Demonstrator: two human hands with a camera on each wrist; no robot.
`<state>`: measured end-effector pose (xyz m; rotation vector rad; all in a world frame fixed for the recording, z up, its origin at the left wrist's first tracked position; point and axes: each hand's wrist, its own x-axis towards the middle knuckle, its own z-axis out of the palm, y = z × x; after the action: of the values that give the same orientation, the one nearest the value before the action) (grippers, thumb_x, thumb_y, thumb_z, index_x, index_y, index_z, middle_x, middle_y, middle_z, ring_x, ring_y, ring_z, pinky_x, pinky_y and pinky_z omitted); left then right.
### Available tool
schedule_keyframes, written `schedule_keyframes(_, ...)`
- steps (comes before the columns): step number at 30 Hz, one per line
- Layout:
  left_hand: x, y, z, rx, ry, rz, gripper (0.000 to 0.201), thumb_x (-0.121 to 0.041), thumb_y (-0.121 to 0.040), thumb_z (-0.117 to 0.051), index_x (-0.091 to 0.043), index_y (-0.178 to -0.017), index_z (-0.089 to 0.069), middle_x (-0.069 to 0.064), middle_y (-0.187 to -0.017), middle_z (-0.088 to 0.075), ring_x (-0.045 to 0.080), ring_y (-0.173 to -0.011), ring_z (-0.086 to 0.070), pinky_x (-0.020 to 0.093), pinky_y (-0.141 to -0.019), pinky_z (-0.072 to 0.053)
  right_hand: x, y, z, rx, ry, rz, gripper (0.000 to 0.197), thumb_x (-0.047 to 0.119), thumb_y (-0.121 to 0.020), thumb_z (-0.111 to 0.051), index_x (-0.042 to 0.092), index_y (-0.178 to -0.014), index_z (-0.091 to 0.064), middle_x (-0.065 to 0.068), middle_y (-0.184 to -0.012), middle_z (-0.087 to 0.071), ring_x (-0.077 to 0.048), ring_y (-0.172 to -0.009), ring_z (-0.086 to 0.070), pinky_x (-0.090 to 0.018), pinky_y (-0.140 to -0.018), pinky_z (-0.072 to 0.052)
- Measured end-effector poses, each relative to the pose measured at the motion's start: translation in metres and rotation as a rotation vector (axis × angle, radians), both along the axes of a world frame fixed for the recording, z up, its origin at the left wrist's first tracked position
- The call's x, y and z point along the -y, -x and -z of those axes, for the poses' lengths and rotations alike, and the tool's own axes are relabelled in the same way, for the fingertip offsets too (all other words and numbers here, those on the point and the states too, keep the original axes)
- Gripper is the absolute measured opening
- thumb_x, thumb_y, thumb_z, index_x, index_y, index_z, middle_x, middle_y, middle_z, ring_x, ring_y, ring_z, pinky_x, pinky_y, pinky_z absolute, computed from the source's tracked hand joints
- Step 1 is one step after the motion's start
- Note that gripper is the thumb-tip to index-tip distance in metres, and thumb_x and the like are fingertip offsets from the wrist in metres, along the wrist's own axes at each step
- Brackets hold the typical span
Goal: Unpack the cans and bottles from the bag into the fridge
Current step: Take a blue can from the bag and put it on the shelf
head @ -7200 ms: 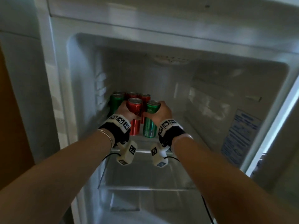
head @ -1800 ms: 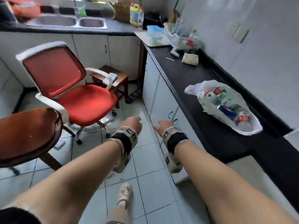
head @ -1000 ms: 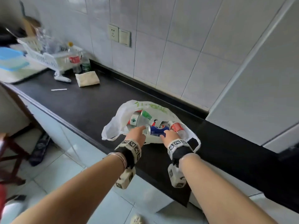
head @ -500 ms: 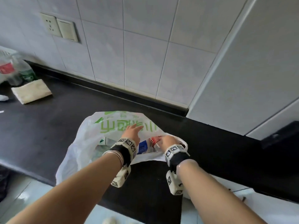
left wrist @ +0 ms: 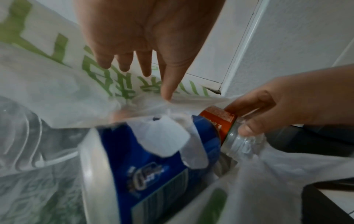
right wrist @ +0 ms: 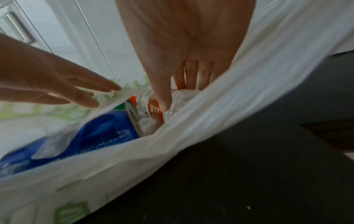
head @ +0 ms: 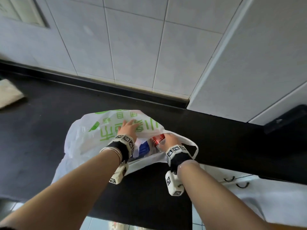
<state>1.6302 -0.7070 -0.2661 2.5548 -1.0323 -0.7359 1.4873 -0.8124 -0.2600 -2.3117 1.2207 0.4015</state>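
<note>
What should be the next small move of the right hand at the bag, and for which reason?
Probably lift the red-labelled bottle out through the bag opening. The right hand already grips it near the label, and the left hand lies flat on the upper plastic, holding the mouth open above the blue can.

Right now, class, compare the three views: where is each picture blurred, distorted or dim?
Head view: sharp at the centre, wall tiles bowed by the wide lens. Left wrist view: blue can and plastic bag smeared soft. Right wrist view: bag rim streaked with blur, black counter dim and grainy.
</note>
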Motion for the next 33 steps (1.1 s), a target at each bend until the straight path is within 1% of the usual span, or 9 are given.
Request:
schedule_keyframes(5,-0.011,-0.005,0.011,-0.069,0.015,-0.053,0.063,0.001,-0.09,-0.041,-0.033,-0.143,-0.034,-0.005,-0.158,-0.015,0.026,-0.147,-0.004,0.042,-0.121,-0.004,-0.003,-0.01,0.013,-0.083,-0.007,0.015,0.059,0.022,-0.078,-0.074,0.01,-0.127,-0.044,-0.012,-0.12,-0.059,-0.028,-0.109,-0.06,-0.038,-0.092,-0.05)
schedule_keyframes(9,-0.017,0.004,0.015,-0.102,0.05,-0.042,0.05,-0.017,-0.092,-0.051,-0.033,-0.139,-0.041,-0.003,-0.156,-0.022,0.027,-0.146,-0.01,0.044,-0.12,-0.01,-0.01,-0.014,0.02,-0.079,0.021,0.07,0.06,0.023,-0.075,-0.076,0.012,-0.125,-0.045,-0.011,-0.118,-0.059,-0.028,-0.108,-0.061,-0.038,-0.092,-0.051)
schedule_keyframes(14,-0.012,0.01,0.017,-0.124,-0.031,0.05,0.061,-0.031,-0.086,-0.063,-0.034,-0.141,-0.037,-0.001,-0.156,-0.021,0.027,-0.146,-0.011,0.046,-0.12,-0.01,-0.018,-0.014,0.007,-0.05,0.047,0.112,0.07,0.042,-0.067,-0.077,0.016,-0.125,-0.047,-0.009,-0.114,-0.06,-0.027,-0.103,-0.06,-0.038,-0.089,-0.051)
schedule_keyframes(18,-0.006,0.015,0.013,-0.101,0.005,0.061,0.056,-0.026,-0.09,-0.057,-0.028,-0.142,-0.037,0.0,-0.156,-0.023,0.026,-0.146,-0.013,0.046,-0.119,-0.012,-0.029,-0.005,0.0,-0.005,-0.039,0.156,0.086,0.043,-0.07,-0.076,0.021,-0.139,-0.029,-0.007,-0.13,-0.049,-0.027,-0.117,-0.052,-0.041,-0.099,-0.045)
schedule_keyframes(20,-0.005,0.016,0.013,-0.081,0.016,0.06,0.055,-0.024,-0.09,-0.056,-0.026,-0.142,-0.038,0.0,-0.155,-0.025,0.024,-0.145,-0.017,0.046,-0.119,-0.014,-0.033,0.007,-0.001,0.002,-0.064,0.151,0.093,0.039,-0.072,-0.076,0.023,-0.144,-0.019,-0.006,-0.132,-0.046,-0.026,-0.119,-0.051,-0.039,-0.096,-0.044)
schedule_keyframes(22,-0.005,0.017,0.015,-0.086,0.031,0.049,0.054,-0.021,-0.09,-0.056,-0.025,-0.141,-0.039,-0.001,-0.154,-0.027,0.024,-0.144,-0.02,0.045,-0.119,-0.016,-0.038,0.021,-0.003,-0.028,-0.067,0.146,0.087,0.038,-0.07,-0.077,0.02,-0.14,-0.028,-0.006,-0.123,-0.053,-0.023,-0.108,-0.057,-0.034,-0.087,-0.046)
schedule_keyframes(26,-0.007,0.02,0.013,-0.095,0.1,0.028,0.054,-0.018,-0.088,-0.06,-0.022,-0.139,-0.044,0.001,-0.151,-0.034,0.023,-0.14,-0.03,0.039,-0.118,-0.022,-0.041,0.032,0.0,-0.084,-0.107,0.167,0.075,0.036,-0.07,-0.078,0.013,-0.131,-0.04,-0.008,-0.122,-0.055,-0.026,-0.111,-0.057,-0.038,-0.096,-0.046)
schedule_keyframes(30,-0.016,0.026,0.005,-0.108,0.049,0.06,0.067,-0.027,-0.079,-0.071,-0.022,-0.14,-0.042,0.002,-0.15,-0.035,0.022,-0.138,-0.033,0.035,-0.115,-0.025,-0.039,0.014,0.005,-0.024,-0.062,0.168,0.083,0.033,-0.073,-0.076,0.019,-0.141,-0.03,-0.008,-0.131,-0.05,-0.026,-0.119,-0.052,-0.041,-0.1,-0.044)
schedule_keyframes(33,-0.027,0.028,0.008,-0.178,0.025,-0.014,0.065,-0.02,-0.084,-0.067,-0.023,-0.142,-0.038,0.001,-0.152,-0.032,0.022,-0.14,-0.031,0.033,-0.115,-0.029,-0.036,-0.002,0.01,-0.01,-0.071,0.155,0.091,0.031,-0.073,-0.077,0.016,-0.145,-0.023,-0.011,-0.14,-0.043,-0.028,-0.128,-0.046,-0.04,-0.103,-0.039)
